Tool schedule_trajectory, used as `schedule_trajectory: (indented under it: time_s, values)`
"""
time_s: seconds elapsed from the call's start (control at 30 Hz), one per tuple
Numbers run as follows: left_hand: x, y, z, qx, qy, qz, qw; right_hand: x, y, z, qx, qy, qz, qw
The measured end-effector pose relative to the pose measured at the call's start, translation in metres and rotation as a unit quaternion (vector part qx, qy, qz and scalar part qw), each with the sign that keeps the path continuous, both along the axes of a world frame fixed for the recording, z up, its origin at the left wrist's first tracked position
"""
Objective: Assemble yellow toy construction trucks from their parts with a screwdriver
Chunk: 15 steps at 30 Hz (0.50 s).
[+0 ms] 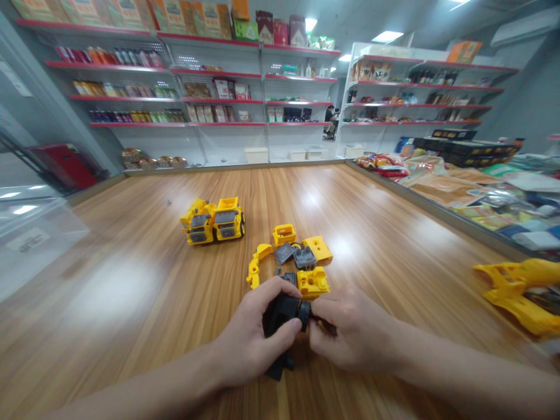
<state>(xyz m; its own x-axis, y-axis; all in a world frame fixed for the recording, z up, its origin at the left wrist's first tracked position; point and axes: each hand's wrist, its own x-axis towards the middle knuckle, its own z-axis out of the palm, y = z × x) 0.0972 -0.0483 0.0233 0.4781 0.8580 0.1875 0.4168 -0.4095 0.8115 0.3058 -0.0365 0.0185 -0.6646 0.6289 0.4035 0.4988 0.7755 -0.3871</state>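
My left hand is wrapped round a black plastic toy part low on the wooden table. My right hand pinches the same black part from the right, at a small round piece on its end. Just beyond my fingers lie loose toy pieces: a yellow block, a yellow curved arm, grey parts and other yellow blocks. Further off to the left stand two assembled yellow toy trucks, side by side.
A large yellow toy piece lies at the table's right edge. Packets of goods cover a lower counter on the right. Shop shelves fill the back wall. A clear plastic box stands at the left.
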Motion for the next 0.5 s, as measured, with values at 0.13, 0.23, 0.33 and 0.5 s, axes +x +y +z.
schedule_trajectory:
  time_s: [0.13,0.23,0.33,0.5]
  values:
    - [-0.0015,0.0004,-0.0001,-0.004,0.003,0.001,1.0,-0.0018,-0.0013,-0.0007,-0.056,0.018,-0.024,0.998]
    - [-0.0018,0.0,0.0009,-0.003,-0.003,-0.001,1.0,-0.0022,-0.0023,0.001,-0.119,0.034,-0.033,0.992]
    - [-0.0018,-0.0012,0.0007,0.003,-0.009,0.001,1.0,-0.0022,-0.0021,0.0029,-0.192,0.047,-0.036,0.98]
    - [-0.003,-0.0034,-0.0054,0.023,-0.06,0.017,0.998,-0.0028,-0.0001,0.0081,-0.307,0.082,-0.044,0.947]
